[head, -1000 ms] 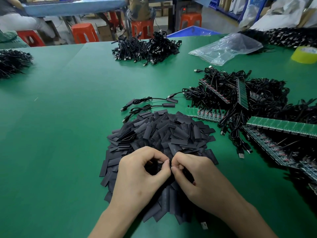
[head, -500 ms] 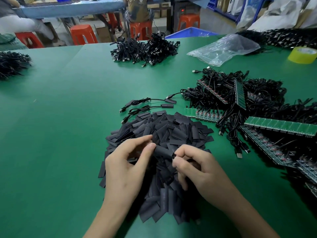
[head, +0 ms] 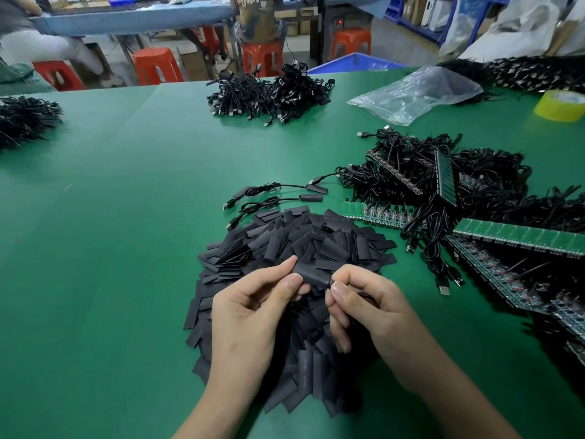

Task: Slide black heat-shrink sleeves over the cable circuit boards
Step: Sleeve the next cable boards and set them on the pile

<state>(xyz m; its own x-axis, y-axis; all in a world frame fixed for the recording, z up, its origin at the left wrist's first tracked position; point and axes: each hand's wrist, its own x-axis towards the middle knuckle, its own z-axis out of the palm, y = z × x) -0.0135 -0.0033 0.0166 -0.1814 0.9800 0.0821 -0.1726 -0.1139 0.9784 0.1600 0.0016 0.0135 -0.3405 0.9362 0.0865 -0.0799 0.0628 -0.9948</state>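
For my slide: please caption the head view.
Left hand and right hand pinch opposite ends of a black sleeve above the sleeve pile.

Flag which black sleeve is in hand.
The sleeve pinched by the left hand at one end and the right hand at the other. It is raised; the rest lie in the pile.
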